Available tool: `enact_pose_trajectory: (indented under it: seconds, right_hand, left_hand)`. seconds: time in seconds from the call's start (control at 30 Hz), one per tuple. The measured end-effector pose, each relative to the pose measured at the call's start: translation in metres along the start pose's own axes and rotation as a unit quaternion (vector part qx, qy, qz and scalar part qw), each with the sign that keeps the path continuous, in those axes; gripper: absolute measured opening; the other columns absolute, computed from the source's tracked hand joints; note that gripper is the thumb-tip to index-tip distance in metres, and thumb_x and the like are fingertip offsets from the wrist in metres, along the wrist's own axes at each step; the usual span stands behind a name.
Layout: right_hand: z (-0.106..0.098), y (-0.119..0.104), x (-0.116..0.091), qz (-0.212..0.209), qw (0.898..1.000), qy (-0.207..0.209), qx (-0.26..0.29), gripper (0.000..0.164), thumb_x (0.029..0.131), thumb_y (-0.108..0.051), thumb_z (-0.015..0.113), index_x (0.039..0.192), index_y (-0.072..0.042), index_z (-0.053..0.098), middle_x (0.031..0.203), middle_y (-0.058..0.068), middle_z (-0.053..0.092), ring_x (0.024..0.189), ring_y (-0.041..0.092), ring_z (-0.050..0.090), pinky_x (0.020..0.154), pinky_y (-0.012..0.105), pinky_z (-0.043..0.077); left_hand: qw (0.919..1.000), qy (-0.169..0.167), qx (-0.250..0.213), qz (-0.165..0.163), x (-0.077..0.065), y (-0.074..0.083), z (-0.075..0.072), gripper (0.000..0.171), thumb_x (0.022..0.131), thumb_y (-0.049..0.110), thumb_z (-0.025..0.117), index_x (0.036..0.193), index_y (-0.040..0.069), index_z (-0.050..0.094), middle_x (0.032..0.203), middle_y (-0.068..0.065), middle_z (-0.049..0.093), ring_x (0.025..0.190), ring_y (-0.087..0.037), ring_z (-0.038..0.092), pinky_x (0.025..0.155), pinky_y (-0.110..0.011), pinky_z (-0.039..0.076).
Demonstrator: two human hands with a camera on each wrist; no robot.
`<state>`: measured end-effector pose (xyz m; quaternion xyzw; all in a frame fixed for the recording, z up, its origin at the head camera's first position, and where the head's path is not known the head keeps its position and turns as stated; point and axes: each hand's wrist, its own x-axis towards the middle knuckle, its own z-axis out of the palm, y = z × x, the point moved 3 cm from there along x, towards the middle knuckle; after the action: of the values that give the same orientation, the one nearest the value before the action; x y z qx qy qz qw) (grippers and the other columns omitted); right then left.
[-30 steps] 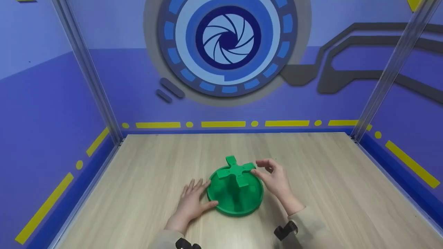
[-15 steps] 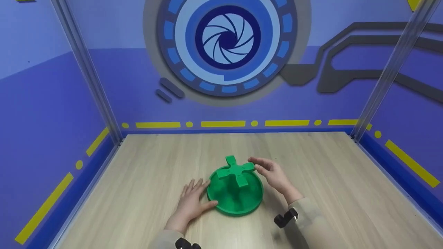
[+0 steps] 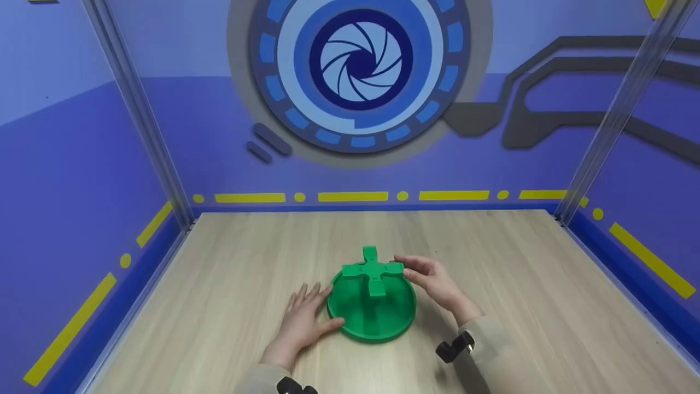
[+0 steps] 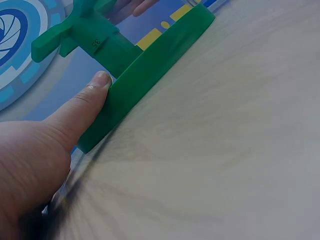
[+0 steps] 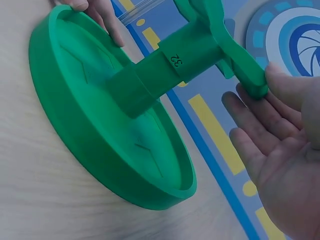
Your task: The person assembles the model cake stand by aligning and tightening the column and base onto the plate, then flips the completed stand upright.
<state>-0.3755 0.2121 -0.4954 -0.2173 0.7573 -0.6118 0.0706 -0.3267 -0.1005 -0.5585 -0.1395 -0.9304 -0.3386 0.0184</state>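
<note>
A green cross-shaped handle (image 3: 374, 270) with blunt arms stands on a thick central post (image 5: 165, 67), raised from a round, shallow green dish (image 3: 372, 332). The dish lies on the wooden table. My left hand (image 3: 303, 323) rests at the dish's left side, fingers spread; its thumb (image 4: 82, 107) lies straight against the rim in the left wrist view. My right hand (image 3: 437, 282) is at the cross's right-hand arm, pinching its end with the thumb in front and fingers behind. The other right fingers extend loosely below that arm in the right wrist view.
Light wood tabletop (image 3: 262, 246) surrounds the dish. Blue panels with yellow dashes (image 3: 353, 196) close off the back and both sides, and metal posts (image 3: 145, 120) rise at the back corners. Each wrist carries a small black camera (image 3: 455, 347).
Over the last half second the cross-shaped handle has turned slightly clockwise, seen from above. My right hand has shifted a little toward me with it. My left hand and the dish have stayed put.
</note>
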Motion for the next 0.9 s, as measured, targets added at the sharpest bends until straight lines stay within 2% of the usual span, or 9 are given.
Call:
enact_pose_trajectory:
  seconds: [0.23,0.37,0.63,0.8,0.9]
  right_hand:
    - [0.002,-0.001,-0.003,-0.004,1.0,-0.02,-0.02,0.047,0.105,-0.022,0.061,0.146,-0.001,0.055,0.148,0.02,0.058,0.125,0.002,0.063,0.105,0.013,0.048]
    - [0.003,-0.002,-0.004,-0.005,0.999,-0.025,-0.027,0.044,0.105,-0.022,0.061,0.145,-0.004,0.057,0.148,0.019,0.059,0.125,0.001,0.062,0.105,0.013,0.048]
    - [0.005,-0.003,-0.008,-0.001,0.999,-0.015,-0.032,0.046,0.104,-0.021,0.063,0.144,0.0,0.057,0.147,0.02,0.06,0.122,-0.001,0.062,0.103,0.013,0.049]
    - [0.009,-0.004,-0.012,0.005,0.999,-0.002,-0.032,0.045,0.102,-0.021,0.065,0.142,-0.001,0.059,0.145,0.02,0.061,0.123,0.005,0.064,0.102,0.013,0.05]
    - [0.011,-0.003,-0.014,0.007,0.999,0.007,-0.033,0.044,0.101,-0.021,0.067,0.141,-0.003,0.061,0.145,0.02,0.061,0.129,0.016,0.063,0.101,0.013,0.051]
  left_hand:
    - [1.0,-0.002,0.004,-0.002,0.0,-0.001,0.001,0.091,0.085,0.063,0.074,0.157,0.016,0.045,0.165,-0.02,0.036,0.157,-0.048,0.018,0.13,-0.064,0.009]
    - [1.0,-0.001,0.006,0.001,0.0,-0.001,0.0,0.091,0.084,0.064,0.074,0.156,0.015,0.045,0.165,-0.021,0.037,0.157,-0.049,0.018,0.13,-0.065,0.01]
    - [1.0,0.0,0.005,0.001,0.001,-0.001,0.0,0.091,0.085,0.064,0.074,0.156,0.015,0.045,0.165,-0.021,0.036,0.157,-0.049,0.018,0.13,-0.064,0.009]
    - [1.0,0.001,0.002,0.003,0.001,-0.001,0.001,0.091,0.085,0.063,0.074,0.156,0.015,0.046,0.165,-0.021,0.036,0.157,-0.049,0.018,0.13,-0.064,0.009]
    - [1.0,0.004,-0.002,0.005,0.0,-0.001,0.0,0.09,0.085,0.062,0.074,0.156,0.015,0.046,0.165,-0.022,0.036,0.157,-0.05,0.017,0.13,-0.065,0.009]
